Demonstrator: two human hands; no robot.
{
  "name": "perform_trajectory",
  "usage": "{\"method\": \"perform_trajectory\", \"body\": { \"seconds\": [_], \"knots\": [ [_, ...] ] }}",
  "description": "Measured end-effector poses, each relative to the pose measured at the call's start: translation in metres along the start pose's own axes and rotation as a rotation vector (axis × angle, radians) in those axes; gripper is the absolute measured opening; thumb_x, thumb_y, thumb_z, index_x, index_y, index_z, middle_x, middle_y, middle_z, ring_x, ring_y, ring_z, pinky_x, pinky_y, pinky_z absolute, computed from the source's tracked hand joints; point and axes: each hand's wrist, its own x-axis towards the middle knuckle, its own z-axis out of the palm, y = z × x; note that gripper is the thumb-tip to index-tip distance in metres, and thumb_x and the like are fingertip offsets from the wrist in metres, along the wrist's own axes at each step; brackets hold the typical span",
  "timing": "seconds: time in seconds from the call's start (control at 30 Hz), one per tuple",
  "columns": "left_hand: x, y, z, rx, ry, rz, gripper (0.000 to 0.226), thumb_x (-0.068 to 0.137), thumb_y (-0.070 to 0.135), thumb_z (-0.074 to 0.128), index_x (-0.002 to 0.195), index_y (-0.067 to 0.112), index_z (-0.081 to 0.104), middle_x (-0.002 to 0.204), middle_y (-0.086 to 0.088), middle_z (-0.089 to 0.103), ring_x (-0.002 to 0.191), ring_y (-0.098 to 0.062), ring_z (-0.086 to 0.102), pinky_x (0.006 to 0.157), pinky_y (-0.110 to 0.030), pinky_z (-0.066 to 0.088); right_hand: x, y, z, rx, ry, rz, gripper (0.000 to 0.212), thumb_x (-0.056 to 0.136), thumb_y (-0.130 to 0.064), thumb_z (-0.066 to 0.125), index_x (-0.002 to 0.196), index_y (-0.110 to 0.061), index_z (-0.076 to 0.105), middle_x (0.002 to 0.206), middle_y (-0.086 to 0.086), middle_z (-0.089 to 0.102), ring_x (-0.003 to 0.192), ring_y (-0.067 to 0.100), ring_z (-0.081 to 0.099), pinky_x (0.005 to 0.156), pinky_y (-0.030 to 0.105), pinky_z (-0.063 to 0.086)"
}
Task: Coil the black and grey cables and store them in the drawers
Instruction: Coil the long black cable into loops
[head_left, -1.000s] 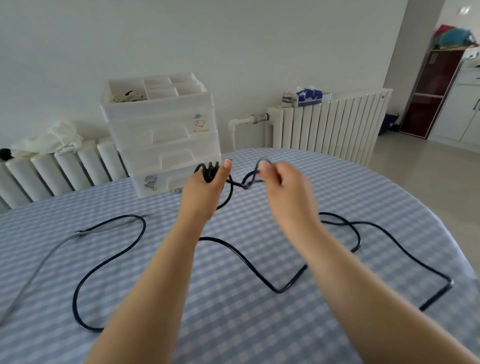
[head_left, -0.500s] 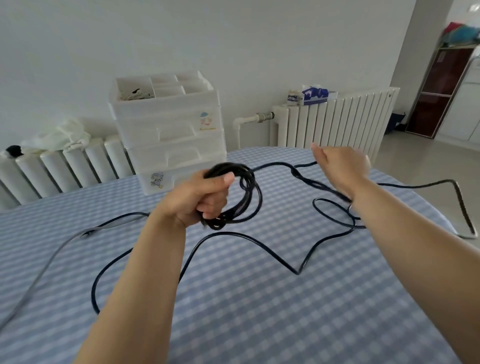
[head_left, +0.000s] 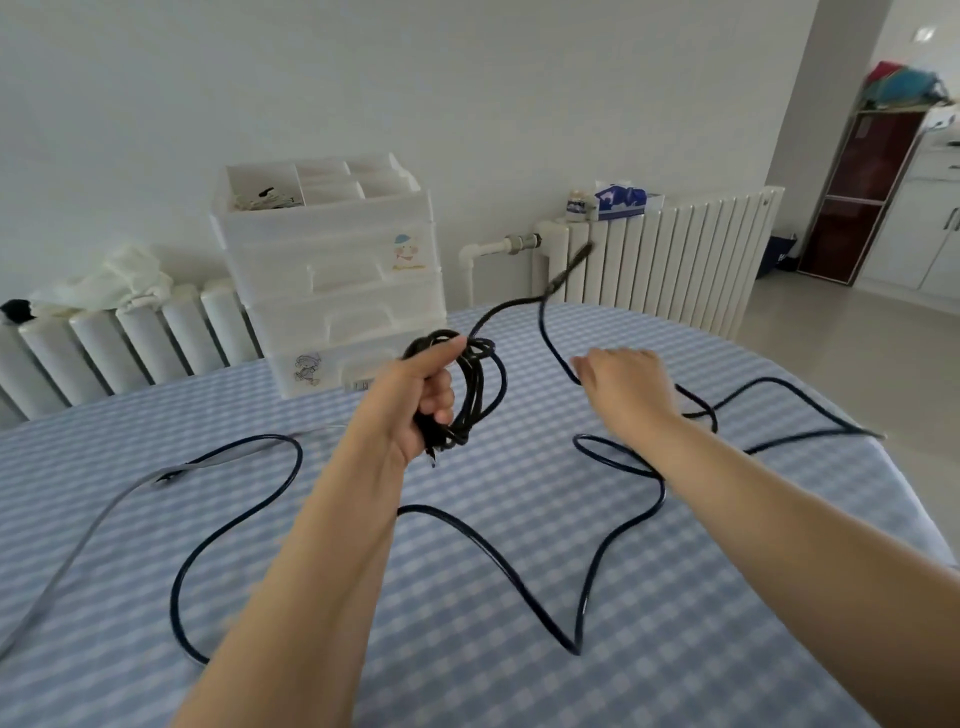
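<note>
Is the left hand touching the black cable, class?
Touching. The head view shows the left hand with fingers curled round a bundle of loops of the black cable, thumb pressed along the top of the coil.

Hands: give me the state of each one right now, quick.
Left hand: closed, gripping the coil of black cable.
Right hand: holding a loose run of the same cable; its fingers are hidden from the head view.

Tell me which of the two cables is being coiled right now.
The black cable: the left hand grips a bundle of its loops and the right hand draws in more. The grey cable lies untouched along the table's left side.
</note>
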Motion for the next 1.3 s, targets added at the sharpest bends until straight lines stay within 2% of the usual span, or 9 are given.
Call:
{"method": "perform_trajectory", "body": {
  "seconds": [0.17,0.33,0.47,0.6,0.73,0.93,1.07,1.17,1.3],
  "knots": [
    [0.0,-0.013,0.002,0.047,0.1,-0.002,0.033,0.086,0.023,0.07,0.063,0.018,0.046,0.045,0.006,0.023,0.038,-0.01,0.021,0.036,-0.022,0.026,-0.005,-0.038,-0.009,0.683,0.071,0.136,0.032,0.103,-0.027,0.034,0.131,-0.017,0.047,0.129,-0.005,0.057,0.118,0.014,0.053,0.096,0.03,0.043],
    [0.001,-0.018,0.009,0.133,0.075,0.049,0.044,0.087,0.035,0.068,0.056,0.02,0.04,0.046,0.004,0.026,0.04,-0.012,0.023,0.043,-0.026,0.026,-0.018,-0.08,-0.031,0.92,-0.177,0.108,0.06,0.086,-0.071,0.03,0.093,-0.02,0.06,0.081,-0.006,0.065,0.075,0.01,0.063,0.074,0.034,0.054],
    [-0.003,-0.02,0.013,0.16,-0.012,0.018,0.04,0.085,0.047,0.065,0.063,0.017,0.05,0.049,0.004,0.025,0.042,-0.012,0.026,0.041,-0.024,0.031,-0.022,-0.093,-0.024,0.906,-0.087,0.119,0.028,0.089,-0.053,0.055,0.099,-0.027,0.058,0.091,-0.016,0.058,0.081,0.001,0.056,0.068,0.023,0.043],
    [-0.006,-0.018,0.015,0.025,-0.089,-0.045,0.043,0.082,0.047,0.066,0.055,0.021,0.045,0.051,0.004,0.025,0.044,-0.011,0.028,0.042,-0.022,0.033,-0.021,-0.089,-0.024,0.746,0.082,0.155,0.027,0.097,-0.038,0.048,0.119,-0.023,0.053,0.119,-0.006,0.048,0.108,0.013,0.05,0.082,0.027,0.04],
    [-0.005,-0.018,0.017,-0.054,-0.13,-0.045,0.035,0.093,0.016,0.055,0.059,0.019,0.048,0.047,0.007,0.028,0.041,-0.008,0.03,0.041,-0.019,0.034,-0.026,-0.089,-0.024,0.552,-0.105,0.12,0.037,0.102,-0.042,0.027,0.131,-0.022,0.04,0.084,-0.006,0.06,0.074,0.013,0.058,0.06,0.031,0.041],
    [-0.003,-0.024,0.018,-0.026,-0.085,-0.031,0.04,0.089,0.008,0.045,0.053,0.021,0.035,0.046,0.007,0.022,0.038,-0.008,0.021,0.038,-0.019,0.025,-0.035,-0.087,-0.014,0.429,-0.138,0.151,0.017,0.102,-0.023,0.032,0.112,-0.013,0.043,0.077,0.0,0.058,0.068,0.019,0.055,0.055,0.033,0.042],
    [-0.001,-0.025,0.015,0.172,-0.128,-0.121,0.037,0.091,0.013,0.047,0.056,0.02,0.034,0.044,0.008,0.02,0.037,-0.007,0.017,0.035,-0.02,0.021,-0.048,-0.086,-0.005,0.378,0.05,0.054,0.044,0.095,-0.008,0.047,0.137,-0.014,0.04,0.135,0.002,0.043,0.118,0.019,0.046,0.086,0.031,0.046],
    [-0.002,-0.022,0.01,0.389,-0.2,-0.167,0.04,0.091,0.016,0.049,0.055,0.021,0.032,0.044,0.007,0.022,0.037,-0.008,0.017,0.036,-0.021,0.02,-0.051,-0.082,-0.008,0.666,0.325,-0.073,0.043,0.09,-0.001,0.049,0.13,-0.017,0.05,0.133,-0.007,0.043,0.122,0.012,0.044,0.092,0.025,0.044],
    [-0.004,-0.018,0.005,0.514,-0.294,-0.238,0.037,0.09,0.014,0.045,0.058,0.021,0.029,0.042,0.008,0.02,0.036,-0.008,0.016,0.038,-0.021,0.018,-0.045,-0.075,-0.019,1.021,-0.028,-0.041,0.038,0.094,-0.016,0.052,0.129,-0.033,0.049,0.13,-0.018,0.049,0.121,0.0,0.044,0.102,0.028,0.04]
  ]
}}
